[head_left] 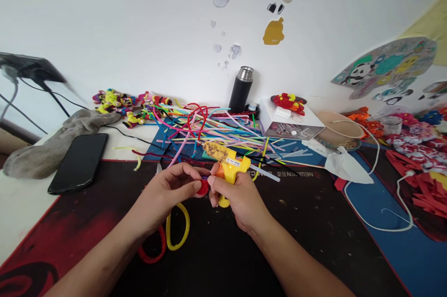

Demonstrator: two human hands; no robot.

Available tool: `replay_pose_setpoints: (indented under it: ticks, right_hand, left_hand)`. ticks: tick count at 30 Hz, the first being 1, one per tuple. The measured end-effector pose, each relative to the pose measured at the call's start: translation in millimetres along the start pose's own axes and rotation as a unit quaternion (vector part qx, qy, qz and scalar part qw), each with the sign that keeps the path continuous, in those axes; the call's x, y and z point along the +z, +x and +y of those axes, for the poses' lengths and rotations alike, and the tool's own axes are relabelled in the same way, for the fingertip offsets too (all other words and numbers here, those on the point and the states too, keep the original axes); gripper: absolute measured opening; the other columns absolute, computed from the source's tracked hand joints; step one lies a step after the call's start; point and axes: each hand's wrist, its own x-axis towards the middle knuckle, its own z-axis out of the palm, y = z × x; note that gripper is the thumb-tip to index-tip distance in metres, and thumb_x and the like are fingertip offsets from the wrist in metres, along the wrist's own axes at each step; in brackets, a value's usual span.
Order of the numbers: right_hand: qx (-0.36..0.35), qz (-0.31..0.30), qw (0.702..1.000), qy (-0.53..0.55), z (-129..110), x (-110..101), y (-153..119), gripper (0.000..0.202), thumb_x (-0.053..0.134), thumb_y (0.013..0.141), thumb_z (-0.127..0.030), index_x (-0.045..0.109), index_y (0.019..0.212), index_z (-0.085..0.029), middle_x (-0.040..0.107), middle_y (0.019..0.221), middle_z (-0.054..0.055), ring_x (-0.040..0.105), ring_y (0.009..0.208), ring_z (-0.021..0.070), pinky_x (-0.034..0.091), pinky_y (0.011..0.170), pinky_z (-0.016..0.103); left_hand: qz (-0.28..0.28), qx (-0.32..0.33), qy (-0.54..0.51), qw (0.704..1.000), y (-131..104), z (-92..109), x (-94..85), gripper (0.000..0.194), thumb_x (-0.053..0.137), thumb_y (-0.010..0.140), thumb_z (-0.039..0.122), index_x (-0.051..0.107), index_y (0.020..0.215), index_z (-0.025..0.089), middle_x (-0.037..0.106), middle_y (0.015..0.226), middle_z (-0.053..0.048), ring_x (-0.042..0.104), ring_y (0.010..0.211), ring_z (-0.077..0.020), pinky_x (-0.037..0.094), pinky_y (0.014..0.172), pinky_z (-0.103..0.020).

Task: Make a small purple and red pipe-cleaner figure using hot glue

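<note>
My left hand [174,190] pinches a small red coil [203,188], which looks like wound pipe cleaner, between thumb and fingers. A bit of purple shows at its upper edge. In my right hand [244,197] is a yellow hot glue gun [230,171], its stained nozzle end pointing up and left. A clear glue stick [267,173] juts from its back. My right fingertips are close to the coil; whether they touch it I cannot tell. Below my left hand lie scissors with one yellow handle loop [178,229] and one red, their blades mostly hidden.
Many coloured pipe cleaners [216,124] are heaped behind my hands. A black thermos [241,90] and a white box [293,118] stand by the wall. At left lies a black phone [78,162]; at right, a white cable [370,227] loops across the blue mat.
</note>
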Motion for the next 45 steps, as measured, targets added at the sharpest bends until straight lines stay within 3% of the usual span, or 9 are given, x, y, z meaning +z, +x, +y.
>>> replay_pose_setpoints:
  ticks: [4, 19, 22, 27, 32, 35, 40, 45]
  right_hand:
    - [0.001, 0.002, 1.0, -0.01, -0.3, 0.1, -0.6, 0.025, 0.08, 0.078, -0.035, 0.064, 0.091, -0.021, 0.064, 0.055, -0.007, 0.058, 0.047, 0.0126, 0.046, 0.056, 0.026]
    - [0.005, -0.003, 1.0, -0.012, -2.0, -0.5, -1.4, 0.024, 0.079, 0.079, -0.036, 0.064, 0.091, -0.021, 0.063, 0.053, -0.006, 0.057, 0.048, 0.0131, 0.045, 0.058, 0.027]
    - [0.008, -0.004, 1.0, -0.008, -2.5, 0.5, -1.7, 0.025, 0.08, 0.078, -0.036, 0.065, 0.091, -0.021, 0.063, 0.054, -0.006, 0.057, 0.047, 0.0133, 0.045, 0.058, 0.027]
    - [-0.007, -0.001, 1.0, 0.018, -9.5, 2.2, -1.4, 0.032, 0.085, 0.076, -0.042, 0.066, 0.09, -0.02, 0.061, 0.059, -0.006, 0.056, 0.047, 0.0127, 0.045, 0.055, 0.027]
    - [-0.035, 0.01, 0.999, 0.028, -15.8, -0.2, -3.1, 0.042, 0.085, 0.083, -0.056, 0.068, 0.094, -0.019, 0.059, 0.062, -0.006, 0.053, 0.045, 0.0113, 0.041, 0.05, 0.026]
    - [-0.044, -0.03, 0.999, 0.007, -10.6, -3.9, -4.9, 0.046, 0.079, 0.09, -0.063, 0.069, 0.099, -0.019, 0.059, 0.058, -0.005, 0.054, 0.043, 0.0121, 0.039, 0.047, 0.026]
    - [-0.033, -0.092, 0.994, -0.041, 4.5, -6.6, -7.3, 0.056, 0.074, 0.093, -0.073, 0.069, 0.095, -0.017, 0.057, 0.053, -0.005, 0.055, 0.041, 0.0123, 0.039, 0.047, 0.024]
    - [-0.037, -0.087, 0.992, -0.078, 8.4, -3.5, -9.3, 0.064, 0.073, 0.089, -0.08, 0.069, 0.092, -0.016, 0.05, 0.05, -0.007, 0.05, 0.042, 0.0116, 0.041, 0.047, 0.025]
  left_hand:
    - [-0.002, 0.004, 0.004, 1.0, -1.4, 0.6, -0.7, 0.024, 0.098, 0.08, 0.034, 0.079, 0.083, 0.019, 0.085, 0.101, -0.008, 0.077, 0.08, -0.0174, 0.063, 0.076, -0.025]
    - [-0.011, 0.009, 0.025, 1.0, -1.7, 2.0, -1.5, 0.019, 0.096, 0.083, 0.036, 0.085, 0.086, 0.021, 0.086, 0.116, -0.011, 0.08, 0.097, -0.0227, 0.062, 0.085, -0.026]
    - [-0.005, 0.004, 0.022, 1.0, -2.1, 2.1, -0.9, 0.02, 0.097, 0.081, 0.035, 0.084, 0.085, 0.02, 0.086, 0.118, -0.012, 0.08, 0.093, -0.0213, 0.063, 0.082, -0.025]
    - [0.037, -0.018, -0.034, 0.999, 0.2, 4.7, -3.2, 0.023, 0.101, 0.075, 0.029, 0.083, 0.081, 0.016, 0.086, 0.117, -0.014, 0.08, 0.084, -0.02, 0.065, 0.074, -0.024]
    - [0.151, -0.023, -0.162, 0.975, 7.8, 11.5, -9.5, 0.016, 0.097, 0.075, 0.016, 0.081, 0.079, 0.014, 0.087, 0.103, -0.012, 0.085, 0.086, -0.0226, 0.067, 0.075, -0.023]
    - [0.201, -0.006, -0.225, 0.953, 12.3, 13.7, -11.2, 0.009, 0.088, 0.083, 0.012, 0.081, 0.078, 0.015, 0.087, 0.091, -0.007, 0.085, 0.089, -0.0217, 0.069, 0.078, -0.022]
    - [0.206, 0.005, -0.273, 0.94, 14.6, 10.7, -13.5, 0.009, 0.082, 0.088, 0.009, 0.082, 0.081, 0.015, 0.086, 0.089, -0.004, 0.083, 0.084, -0.0169, 0.07, 0.082, -0.025]
    - [0.182, 0.004, -0.26, 0.948, 12.0, 8.1, -15.6, 0.004, 0.086, 0.086, 0.014, 0.082, 0.085, 0.015, 0.087, 0.096, -0.007, 0.083, 0.09, -0.019, 0.071, 0.085, -0.028]
